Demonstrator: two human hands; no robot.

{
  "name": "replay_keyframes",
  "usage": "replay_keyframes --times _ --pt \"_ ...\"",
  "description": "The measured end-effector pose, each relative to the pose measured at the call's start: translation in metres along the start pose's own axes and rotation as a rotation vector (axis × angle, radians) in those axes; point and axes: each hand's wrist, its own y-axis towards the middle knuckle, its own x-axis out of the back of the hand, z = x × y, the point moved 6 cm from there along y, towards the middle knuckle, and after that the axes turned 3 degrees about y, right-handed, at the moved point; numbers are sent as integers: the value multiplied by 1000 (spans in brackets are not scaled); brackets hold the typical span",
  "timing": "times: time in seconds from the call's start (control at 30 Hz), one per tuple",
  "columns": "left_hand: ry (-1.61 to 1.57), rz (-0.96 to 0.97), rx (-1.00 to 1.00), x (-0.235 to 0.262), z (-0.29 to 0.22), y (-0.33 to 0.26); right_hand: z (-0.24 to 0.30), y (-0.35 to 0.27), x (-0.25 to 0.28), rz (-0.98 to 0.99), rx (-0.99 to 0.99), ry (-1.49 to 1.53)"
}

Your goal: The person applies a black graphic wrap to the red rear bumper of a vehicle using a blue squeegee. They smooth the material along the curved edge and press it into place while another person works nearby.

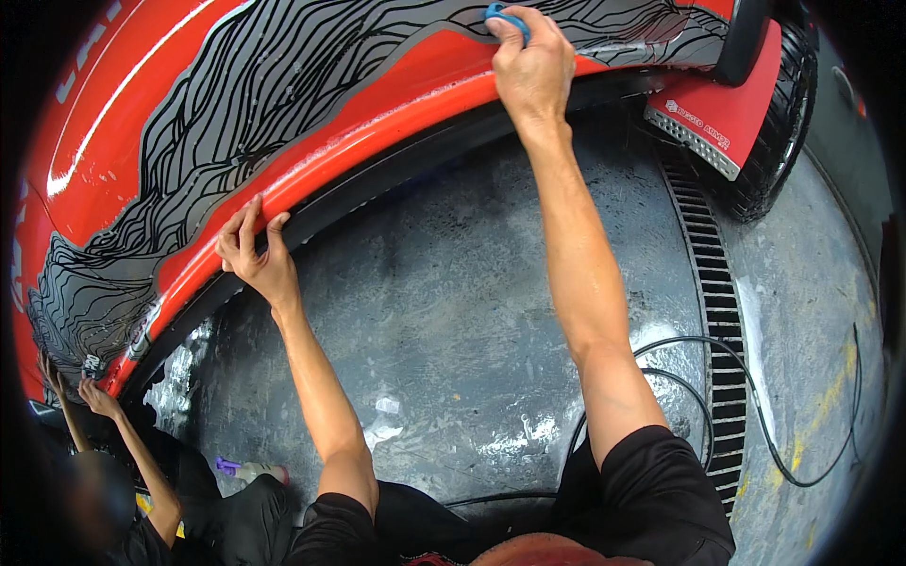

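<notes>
A co-worker [151, 472] reaches to the near end of the red car [109, 151], beside a purple-topped bottle [257, 471]. The left grip [260, 259] is loosely spread, its fingertips touching the car's lower red edge. The right grip [535, 71] is closed on a small blue thing [495, 11], held against the grey panel with black wavy lines [283, 90]. Rightward are a black hose [708, 338], a drain grate [719, 307], a red mud flap [722, 108] and a tyre [800, 99].
</notes>
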Motion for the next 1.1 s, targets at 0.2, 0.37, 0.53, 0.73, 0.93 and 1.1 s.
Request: replay_keyframes --times 0.2,0.37,0.53,0.73,0.93,1.1 --pt "8 2 1 3 -1 1 29 16 31 -11 -235 378" --pt "12 20 9 6 5 2 39 12 28 -42 -352 489" --pt "0 21 11 1 -3 0 43 16 34 -153 -382 439" --pt "48 21 12 7 -1 4 31 19 28 -143 -394 522" --pt "0 46 52 6 5 1 70 26 25 -160 -171 525" --pt "-10 15 60 6 4 -1 89 25 25 -114 -205 489"
